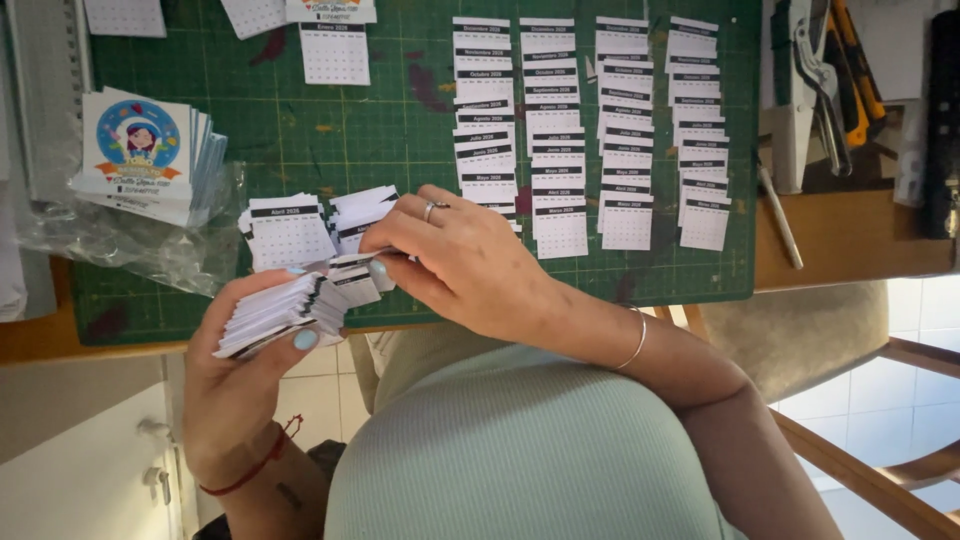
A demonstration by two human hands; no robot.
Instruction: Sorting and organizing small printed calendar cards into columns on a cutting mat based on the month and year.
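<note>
Gripping a thick stack of small calendar slips [275, 312] edge-on, the left hand [245, 370] has its fingers [305, 339] closed around the bundle just in front of the worktop [850, 245] edge, thumb on top and painted nails showing. The right hand [465, 262], with a ring and a thin bracelet, pinches the top few slips [355, 272] of that same bundle, thumb and fingertips shut on them. Just beyond the hands, loose piles of calendar slips [290, 232] lie on the green cutting mat [400, 130]. Further right, four overlapping columns of slips [590, 130] run up the mat. To the left, a pile of printed cards with a cartoon picture [140, 150] rests on a clear plastic bag [130, 245]. A punch tool [820, 90] lies at the far right.
</note>
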